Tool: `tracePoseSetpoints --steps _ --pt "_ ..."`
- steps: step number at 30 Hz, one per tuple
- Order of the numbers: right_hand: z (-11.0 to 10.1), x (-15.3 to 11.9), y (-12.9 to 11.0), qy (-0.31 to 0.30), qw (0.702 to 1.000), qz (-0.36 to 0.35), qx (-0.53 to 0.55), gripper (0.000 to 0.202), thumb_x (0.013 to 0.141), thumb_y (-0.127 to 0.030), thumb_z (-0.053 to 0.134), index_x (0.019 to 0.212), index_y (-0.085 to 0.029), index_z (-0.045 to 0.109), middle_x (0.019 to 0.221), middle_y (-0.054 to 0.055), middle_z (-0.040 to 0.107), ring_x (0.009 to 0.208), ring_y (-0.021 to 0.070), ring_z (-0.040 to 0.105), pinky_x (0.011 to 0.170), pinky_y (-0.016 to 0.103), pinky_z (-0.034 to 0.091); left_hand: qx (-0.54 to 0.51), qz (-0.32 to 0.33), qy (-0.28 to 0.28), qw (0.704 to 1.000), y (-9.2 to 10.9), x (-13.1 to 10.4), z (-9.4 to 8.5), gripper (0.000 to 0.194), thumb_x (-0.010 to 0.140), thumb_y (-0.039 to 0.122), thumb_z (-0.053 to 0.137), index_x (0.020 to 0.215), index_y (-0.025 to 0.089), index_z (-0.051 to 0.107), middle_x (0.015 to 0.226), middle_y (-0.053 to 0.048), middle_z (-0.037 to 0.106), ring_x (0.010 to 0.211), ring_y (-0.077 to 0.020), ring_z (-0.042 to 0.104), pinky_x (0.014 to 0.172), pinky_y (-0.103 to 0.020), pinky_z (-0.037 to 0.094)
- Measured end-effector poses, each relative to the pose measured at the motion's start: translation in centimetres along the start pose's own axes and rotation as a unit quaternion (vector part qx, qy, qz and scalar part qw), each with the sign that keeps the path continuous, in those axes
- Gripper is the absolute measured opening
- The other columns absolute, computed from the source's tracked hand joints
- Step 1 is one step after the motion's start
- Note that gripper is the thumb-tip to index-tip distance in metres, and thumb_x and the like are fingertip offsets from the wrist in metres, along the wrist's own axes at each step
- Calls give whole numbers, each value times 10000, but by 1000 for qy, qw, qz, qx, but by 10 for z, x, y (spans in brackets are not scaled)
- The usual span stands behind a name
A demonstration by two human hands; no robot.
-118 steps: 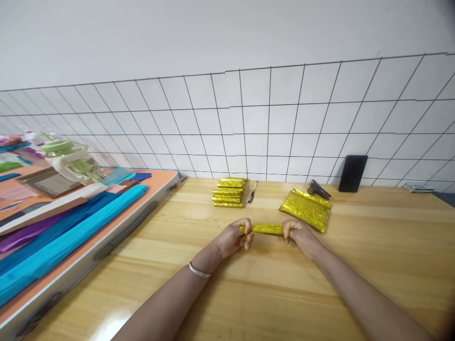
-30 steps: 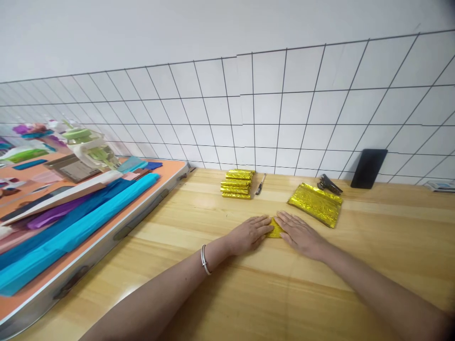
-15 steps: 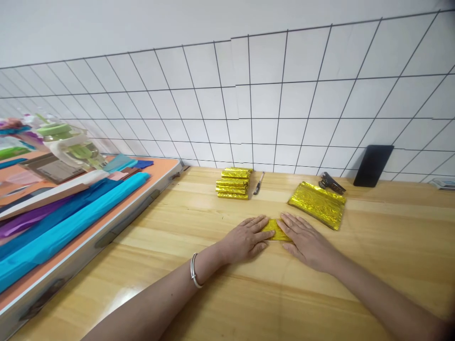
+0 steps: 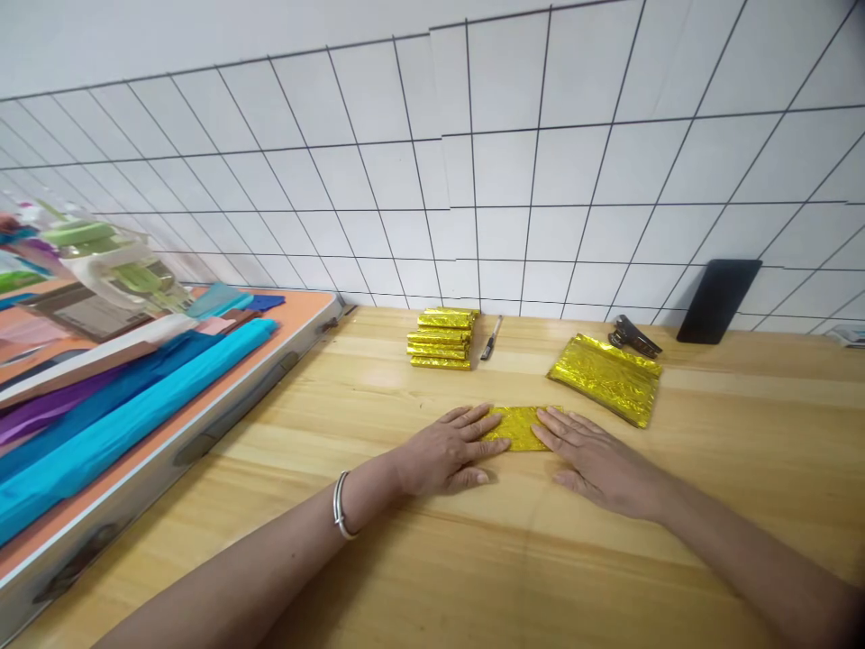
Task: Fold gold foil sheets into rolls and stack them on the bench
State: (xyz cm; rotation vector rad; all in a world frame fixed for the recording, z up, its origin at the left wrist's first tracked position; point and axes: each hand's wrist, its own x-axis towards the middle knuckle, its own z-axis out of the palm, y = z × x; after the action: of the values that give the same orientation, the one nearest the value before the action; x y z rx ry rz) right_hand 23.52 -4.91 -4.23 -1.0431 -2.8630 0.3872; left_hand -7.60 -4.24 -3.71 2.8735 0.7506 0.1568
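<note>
A small strip of gold foil paper [image 4: 520,427] lies flat on the wooden table [image 4: 432,559]. The fingers of my left hand [image 4: 450,451] rest stretched out on its left end. On its right end my right hand [image 4: 595,460] presses with flat fingers, the thumb apart on the wood. Beyond them to the right is a stack of gold foil sheets [image 4: 608,379], with a black clip [image 4: 635,337] at its back edge. A pile of folded gold foil pieces [image 4: 441,341] sits behind my left hand, beside a pen [image 4: 492,339].
To the left, an orange-topped board [image 4: 297,311] carries rolls and sheets of coloured paper, such as a bright blue roll [image 4: 141,419], and a green-lidded bottle [image 4: 114,257]. A dark phone-like slab [image 4: 719,301] leans against the tiled wall [image 4: 378,180] at the back right.
My hands have slid apart along the gold foil strip, so more of its middle shows. The view has shifted slightly, while the other things stay where they were.
</note>
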Motion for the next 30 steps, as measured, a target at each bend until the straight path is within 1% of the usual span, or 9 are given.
tracePoseSetpoints --steps 4,8,11,14,17,19,21,25,30 --pt "-1 -5 3 1 1000 4 6 608 907 -507 355 1443 -296 157 1519 23 91 1382 252 94 1115 457 139 -11 20 -6 1000 -8 -5 1 561 871 505 443 1390 350 297 1523 -23 9 1385 -325 50 1099 -492 162" --pt "0 -4 3 -1 1000 6 -2 597 908 -507 350 1439 -296 176 1518 29 84 1382 256 88 1110 467 142 -28 23 -15 999 -12 -4 1 558 853 522 469 1372 375 326 1521 -12 -23 1380 -344 51 1096 -502 164" --pt "1 -3 2 12 1000 7 -13 589 907 -502 357 1435 -297 197 1518 32 84 1382 256 96 1106 469 155 -46 15 -4 999 -12 -4 -1 520 840 525 493 1331 384 399 1520 -3 32 1380 -334 76 1096 -499 178" --pt "2 -4 1 28 999 10 -26 580 908 -490 361 1433 -294 211 1516 38 92 1380 256 111 1102 474 174 -64 -1 12 998 -10 -5 -3 473 836 516 506 1283 366 475 1505 -9 153 1380 -298 128 1098 -469 212" --pt "3 -5 0 47 999 8 -21 568 905 -481 378 1426 -300 239 1512 33 127 1374 258 146 1099 473 192 -76 -15 23 997 -8 -6 -5 557 836 513 507 1340 294 414 1460 -59 292 1370 -266 195 1100 -452 232" --pt "4 -5 -1 55 998 7 -16 568 900 -481 391 1421 -301 254 1510 29 144 1371 259 160 1099 472 199 -75 -19 30 997 -6 -7 -4 627 835 515 507 1378 241 356 1432 -90 345 1363 -261 220 1101 -453 231" --pt "4 -5 -1 55 998 8 -16 568 899 -481 393 1420 -300 258 1509 31 151 1371 260 160 1097 475 202 -65 -20 35 997 -4 -7 -4 640 838 513 503 1385 221 343 1427 -103 350 1363 -263 217 1100 -458 229" --pt "5 -7 -1 48 998 16 -29 574 899 -490 388 1423 -300 250 1510 44 145 1372 261 156 1090 480 214 -45 -22 44 998 -1 -9 -3 587 851 492 495 1370 245 372 1452 -101 298 1370 -267 192 1093 -463 240" --pt "10 -7 4 75 996 41 -36 603 890 -503 399 1428 -287 236 1506 63 166 1362 267 200 1074 478 248 -42 -27 45 998 2 -12 -7 547 842 489 515 1338 277 423 1484 -91 215 1364 -285 206 1085 -454 259"
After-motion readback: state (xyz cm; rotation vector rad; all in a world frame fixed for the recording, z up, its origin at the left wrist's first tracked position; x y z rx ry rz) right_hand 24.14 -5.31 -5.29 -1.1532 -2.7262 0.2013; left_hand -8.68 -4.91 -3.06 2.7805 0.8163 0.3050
